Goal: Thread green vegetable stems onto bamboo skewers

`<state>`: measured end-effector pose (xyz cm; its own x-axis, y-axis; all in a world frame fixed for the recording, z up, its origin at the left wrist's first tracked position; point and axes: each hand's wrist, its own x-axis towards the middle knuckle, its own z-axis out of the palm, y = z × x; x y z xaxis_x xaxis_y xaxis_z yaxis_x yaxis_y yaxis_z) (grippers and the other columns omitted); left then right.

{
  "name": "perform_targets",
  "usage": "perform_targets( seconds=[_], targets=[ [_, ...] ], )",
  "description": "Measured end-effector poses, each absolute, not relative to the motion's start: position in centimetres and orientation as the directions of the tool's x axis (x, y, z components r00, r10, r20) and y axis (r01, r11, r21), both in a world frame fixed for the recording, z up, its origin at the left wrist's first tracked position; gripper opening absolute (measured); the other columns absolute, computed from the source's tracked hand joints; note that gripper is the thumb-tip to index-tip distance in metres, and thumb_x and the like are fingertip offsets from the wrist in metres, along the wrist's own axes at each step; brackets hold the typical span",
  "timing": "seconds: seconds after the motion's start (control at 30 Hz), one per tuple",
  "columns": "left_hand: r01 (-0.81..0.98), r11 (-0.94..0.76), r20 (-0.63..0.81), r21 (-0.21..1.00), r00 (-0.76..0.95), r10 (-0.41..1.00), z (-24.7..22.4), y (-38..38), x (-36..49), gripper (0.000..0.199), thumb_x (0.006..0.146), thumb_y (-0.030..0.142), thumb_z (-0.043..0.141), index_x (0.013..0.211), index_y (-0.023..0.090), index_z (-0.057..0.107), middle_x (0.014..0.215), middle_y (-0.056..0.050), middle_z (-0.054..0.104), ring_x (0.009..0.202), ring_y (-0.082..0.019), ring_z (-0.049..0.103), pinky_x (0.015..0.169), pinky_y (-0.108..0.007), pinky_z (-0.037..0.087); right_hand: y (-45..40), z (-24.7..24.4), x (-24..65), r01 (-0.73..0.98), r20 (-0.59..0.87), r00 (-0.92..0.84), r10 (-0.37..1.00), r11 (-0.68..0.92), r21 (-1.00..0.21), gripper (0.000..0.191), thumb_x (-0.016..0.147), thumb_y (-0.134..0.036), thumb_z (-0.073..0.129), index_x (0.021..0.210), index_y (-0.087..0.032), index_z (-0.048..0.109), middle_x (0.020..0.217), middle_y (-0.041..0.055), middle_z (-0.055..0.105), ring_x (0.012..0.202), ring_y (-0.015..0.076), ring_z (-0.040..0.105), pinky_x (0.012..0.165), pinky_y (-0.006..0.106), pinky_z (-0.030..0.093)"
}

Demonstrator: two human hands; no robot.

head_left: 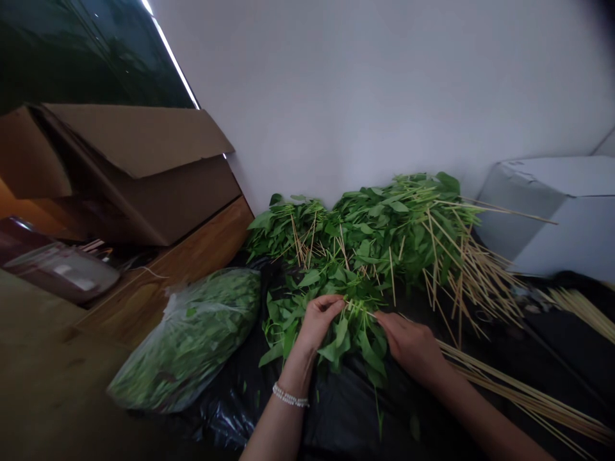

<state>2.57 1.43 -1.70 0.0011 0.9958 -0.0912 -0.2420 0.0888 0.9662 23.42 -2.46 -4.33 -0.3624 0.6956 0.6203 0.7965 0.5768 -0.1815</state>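
A thin bamboo skewer (pixel 369 314) runs between my two hands, with a row of green leaves (pixel 342 336) hanging from it by their pale stems. My left hand (pixel 321 318), with a white beaded bracelet on the wrist, pinches at the skewer's left end, where a leaf stem shows at the fingertips. On the other side, my right hand (pixel 410 344) is closed round the skewer, its fingers partly hidden behind the back of the hand. Just beyond the hands lies a heap of leaves on sticks (pixel 369 221).
A clear bag of leaves (pixel 202 333) rests to the left on black plastic sheeting (pixel 336 410). Loose bamboo skewers (pixel 523 387) lie at the right. An open cardboard box (pixel 158 192) stands back left, a white box (pixel 567 211) back right, against a pale wall (pixel 365 96).
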Motion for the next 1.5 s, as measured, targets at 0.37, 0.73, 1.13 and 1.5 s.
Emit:
perform_targets(
  seconds=[0.37,0.73,1.13,1.5],
  targets=[
    [-0.178,0.062,-0.06,0.982,0.017,0.998,-1.4,1.5,2.5,0.035,0.053,0.041,0.087,0.072,0.014,0.074,0.067,-0.002,0.071,0.062,-0.012,0.06,0.068,-0.024,0.046,-2.5,-4.5,23.5,0.801,0.603,-0.384,0.699,0.577,-0.159,0.031,0.096,-0.015,0.035,0.111,-0.017,0.063,0.088,0.0059,0.072,0.074,0.014,0.069,0.065,0.022,0.05],
    [-0.128,0.056,-0.052,0.99,0.034,0.998,-1.4,1.4,2.6,0.035,0.056,0.042,0.086,0.072,0.013,0.074,0.065,-0.003,0.071,0.059,-0.012,0.058,0.064,-0.024,0.045,-2.4,-5.2,23.2,0.796,0.595,-0.353,0.722,0.565,-0.215,0.03,0.095,-0.017,0.037,0.108,-0.019,0.064,0.096,0.0069,0.073,0.077,0.0145,0.07,0.065,0.023,0.052],
    [-0.027,-0.036,0.041,0.999,0.259,0.965,-0.8,0.5,2.8,0.042,0.062,0.038,0.084,0.097,0.016,0.075,0.093,-0.008,0.074,0.085,-0.021,0.066,0.081,-0.029,0.049,-2.4,-4.6,23.2,0.789,0.648,-0.371,0.666,0.593,-0.158,0.032,0.098,-0.018,0.036,0.109,-0.016,0.066,0.08,0.0048,0.07,0.071,0.0129,0.067,0.064,0.021,0.047],
    [-0.511,0.07,-0.119,0.857,-0.064,0.991,-0.3,1.9,0.4,0.042,0.062,0.044,0.078,0.09,0.015,0.067,0.082,-0.008,0.074,0.088,-0.027,0.07,0.078,-0.035,0.054,-1.8,-3.6,24.7,0.832,0.678,-0.28,0.679,0.524,-0.182,0.03,0.097,-0.022,0.039,0.11,-0.018,0.066,0.089,0.0058,0.072,0.075,0.014,0.067,0.072,0.025,0.048]
  ],
)
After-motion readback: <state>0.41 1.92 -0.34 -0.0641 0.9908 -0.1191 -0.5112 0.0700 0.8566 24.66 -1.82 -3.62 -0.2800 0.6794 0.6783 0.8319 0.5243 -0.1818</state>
